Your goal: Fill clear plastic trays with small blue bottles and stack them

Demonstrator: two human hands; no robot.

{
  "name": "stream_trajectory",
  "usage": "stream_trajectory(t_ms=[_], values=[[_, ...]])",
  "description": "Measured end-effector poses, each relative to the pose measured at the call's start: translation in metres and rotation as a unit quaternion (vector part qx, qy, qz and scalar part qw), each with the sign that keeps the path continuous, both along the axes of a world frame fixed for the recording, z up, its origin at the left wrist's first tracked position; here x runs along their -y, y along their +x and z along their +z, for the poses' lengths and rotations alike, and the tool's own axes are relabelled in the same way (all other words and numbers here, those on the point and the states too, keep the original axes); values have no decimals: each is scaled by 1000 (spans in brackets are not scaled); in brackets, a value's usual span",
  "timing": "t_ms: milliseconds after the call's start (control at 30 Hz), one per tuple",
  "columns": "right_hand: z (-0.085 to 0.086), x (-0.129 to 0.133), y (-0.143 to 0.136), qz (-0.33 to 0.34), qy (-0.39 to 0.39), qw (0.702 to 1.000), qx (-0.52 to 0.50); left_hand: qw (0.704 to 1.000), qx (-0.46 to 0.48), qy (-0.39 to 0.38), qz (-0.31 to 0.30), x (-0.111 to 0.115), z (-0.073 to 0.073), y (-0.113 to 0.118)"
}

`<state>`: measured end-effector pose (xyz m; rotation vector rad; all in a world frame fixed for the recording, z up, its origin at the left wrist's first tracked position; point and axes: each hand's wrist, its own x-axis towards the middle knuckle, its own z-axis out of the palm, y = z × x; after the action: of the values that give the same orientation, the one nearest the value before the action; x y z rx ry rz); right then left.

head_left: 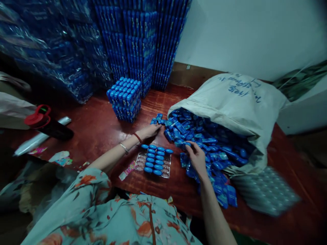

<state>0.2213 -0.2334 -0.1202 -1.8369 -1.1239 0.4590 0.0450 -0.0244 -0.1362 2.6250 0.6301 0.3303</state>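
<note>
A clear blister tray (166,172) lies on the table before me, with two columns of blue oval packs (154,157) on it and one pack jutting out at each upper side. Beyond it, my left hand (152,130) reaches to small blue packs (158,117) at the pile's left edge, its fingers pressed together. My right hand (196,153) pinches a blue pack at the near side of the heap of blue packs (178,126). The heap spills from the mouth of a white sack (230,98).
Behind stands a neat block of blue packs (124,97), with tall wrapped stacks (138,41) farther back. A red-lidded bottle (48,124) lies at left near a plastic roll (38,139). Stacked clear trays (267,192) sit at right. A pink strip (127,170) lies near the table's front edge.
</note>
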Motion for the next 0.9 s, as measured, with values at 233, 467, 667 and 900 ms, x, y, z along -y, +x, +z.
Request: stream_trajectory(t_ms=[233, 467, 667, 900], values=[[-17, 56, -32, 24, 22, 999, -42, 952, 200, -96, 211, 37, 23, -108], [-27, 34, -41, 201, 33, 955, 214, 920, 260, -103, 274, 111, 20, -155], [1, 17, -37, 283, -68, 860, 419, 957, 233, -22, 172, 125, -1, -135], [11, 2, -48, 336, -115, 825, 439, 992, 116, 22, 51, 105, -4, -125]])
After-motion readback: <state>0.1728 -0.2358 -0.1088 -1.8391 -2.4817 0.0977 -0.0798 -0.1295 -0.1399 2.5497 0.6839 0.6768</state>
